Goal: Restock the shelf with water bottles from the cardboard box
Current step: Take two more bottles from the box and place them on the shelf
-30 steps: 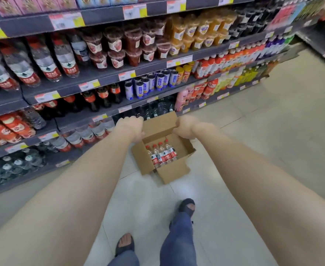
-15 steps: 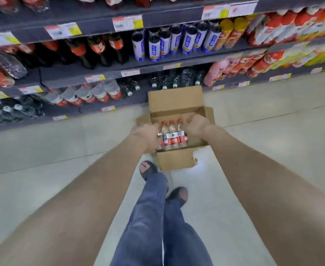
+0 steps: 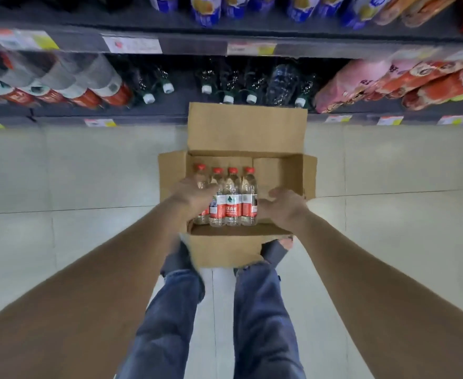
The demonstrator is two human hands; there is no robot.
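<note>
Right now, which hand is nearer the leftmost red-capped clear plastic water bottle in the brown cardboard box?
Left. The left hand overlaps the leftmost bottle; the right hand is beside the rightmost bottle, at the row's other end.

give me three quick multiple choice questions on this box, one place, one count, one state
1. Where is the cardboard box? A on the floor B on a counter C on a cart
2. How many red-capped bottles show in it? A two B four C six
3. How are its flaps? A taped shut B open C torn off
1 A, it sits on tiles before the shelf; 2 B, four show side by side; 3 B, the inside shows.
</note>
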